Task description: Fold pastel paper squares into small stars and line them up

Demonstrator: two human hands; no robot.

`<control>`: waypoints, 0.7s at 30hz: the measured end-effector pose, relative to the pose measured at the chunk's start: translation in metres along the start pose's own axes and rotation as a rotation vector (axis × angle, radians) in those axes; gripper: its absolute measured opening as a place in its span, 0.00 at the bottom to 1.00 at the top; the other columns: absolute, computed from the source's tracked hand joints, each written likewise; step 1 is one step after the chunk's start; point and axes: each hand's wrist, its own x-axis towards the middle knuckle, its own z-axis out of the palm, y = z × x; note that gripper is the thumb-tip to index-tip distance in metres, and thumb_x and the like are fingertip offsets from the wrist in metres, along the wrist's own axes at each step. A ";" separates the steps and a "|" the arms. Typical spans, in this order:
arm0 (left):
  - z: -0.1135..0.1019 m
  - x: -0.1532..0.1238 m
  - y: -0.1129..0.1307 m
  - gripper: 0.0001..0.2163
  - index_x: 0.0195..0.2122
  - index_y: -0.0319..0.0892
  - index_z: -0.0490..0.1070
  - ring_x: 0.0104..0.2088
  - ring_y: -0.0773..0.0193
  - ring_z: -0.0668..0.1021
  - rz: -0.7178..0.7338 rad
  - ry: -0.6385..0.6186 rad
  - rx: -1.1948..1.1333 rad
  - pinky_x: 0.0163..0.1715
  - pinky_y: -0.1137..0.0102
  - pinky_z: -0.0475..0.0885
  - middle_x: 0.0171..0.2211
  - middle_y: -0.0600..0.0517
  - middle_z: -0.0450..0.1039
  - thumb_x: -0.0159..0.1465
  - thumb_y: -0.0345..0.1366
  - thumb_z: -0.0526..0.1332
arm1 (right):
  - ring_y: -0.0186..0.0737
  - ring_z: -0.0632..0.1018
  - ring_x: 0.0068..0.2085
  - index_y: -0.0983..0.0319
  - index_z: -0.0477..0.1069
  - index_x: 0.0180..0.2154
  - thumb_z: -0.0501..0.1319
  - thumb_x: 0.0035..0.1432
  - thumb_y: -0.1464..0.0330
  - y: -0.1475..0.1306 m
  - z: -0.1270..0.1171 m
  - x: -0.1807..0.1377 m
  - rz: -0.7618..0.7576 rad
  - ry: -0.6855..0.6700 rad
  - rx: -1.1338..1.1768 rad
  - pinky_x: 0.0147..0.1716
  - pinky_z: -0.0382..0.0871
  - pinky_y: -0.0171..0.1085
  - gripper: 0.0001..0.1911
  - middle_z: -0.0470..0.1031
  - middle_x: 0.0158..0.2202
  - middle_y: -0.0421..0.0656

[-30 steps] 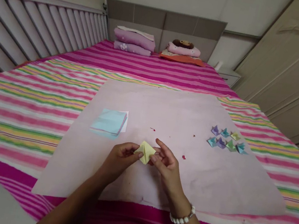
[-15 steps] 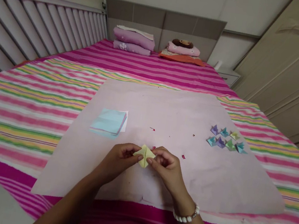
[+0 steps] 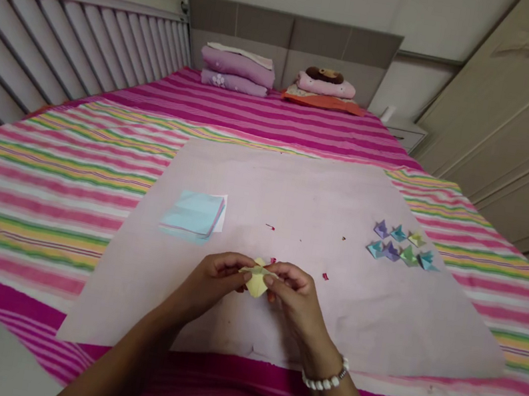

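Observation:
A small piece of folded yellow origami paper (image 3: 257,284) is held between my two hands, just above the pale sheet (image 3: 276,186). My left hand (image 3: 218,279) pinches its left side between thumb and fingers. On the opposite side, my right hand (image 3: 296,292) grips it the same way, a white beaded bracelet (image 3: 325,382) around that wrist. The upper layer of the paper stands folded across, with a pointed flap toward me. Fingertips behind the paper are partly hidden. Just beyond it lies a small red scrap (image 3: 273,261).
A stack of square paper (image 3: 193,213), light blue on top, lies to the left. Several folded paper pieces (image 3: 391,251) in purple, blue, green and yellow sit in two rows at the right. Small red bits (image 3: 325,276) dot the sheet. Folded bedding (image 3: 238,70) is by the headboard.
The yellow paper has gone from a flat diamond with a centre slit to a shape with its upper layer folded across. Both hands keep hold, with the right hand slightly turned.

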 end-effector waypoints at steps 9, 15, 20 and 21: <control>-0.002 -0.004 0.004 0.08 0.34 0.44 0.80 0.35 0.64 0.75 -0.024 -0.027 -0.009 0.37 0.68 0.69 0.34 0.51 0.77 0.59 0.36 0.61 | 0.32 0.71 0.25 0.58 0.78 0.30 0.64 0.52 0.71 -0.002 -0.003 -0.001 -0.092 -0.079 -0.010 0.23 0.63 0.33 0.04 0.71 0.28 0.39; 0.006 -0.003 0.005 0.09 0.29 0.40 0.78 0.32 0.64 0.74 0.001 0.048 0.059 0.34 0.69 0.69 0.29 0.50 0.74 0.54 0.41 0.67 | 0.35 0.72 0.28 0.59 0.77 0.33 0.62 0.56 0.66 -0.009 -0.001 -0.005 -0.134 -0.129 -0.126 0.29 0.66 0.36 0.05 0.71 0.32 0.41; 0.012 -0.003 -0.003 0.09 0.30 0.40 0.77 0.30 0.65 0.73 0.071 0.103 0.076 0.29 0.71 0.68 0.30 0.50 0.75 0.52 0.39 0.68 | 0.36 0.70 0.27 0.59 0.74 0.29 0.69 0.49 0.62 -0.011 0.006 -0.005 -0.097 0.006 -0.173 0.26 0.65 0.35 0.09 0.71 0.26 0.39; 0.012 -0.004 -0.004 0.09 0.32 0.40 0.77 0.28 0.67 0.72 0.074 0.112 0.092 0.28 0.72 0.67 0.30 0.50 0.75 0.52 0.39 0.68 | 0.35 0.70 0.27 0.59 0.73 0.29 0.70 0.47 0.62 -0.011 0.007 -0.004 -0.094 0.027 -0.168 0.26 0.65 0.34 0.10 0.71 0.25 0.39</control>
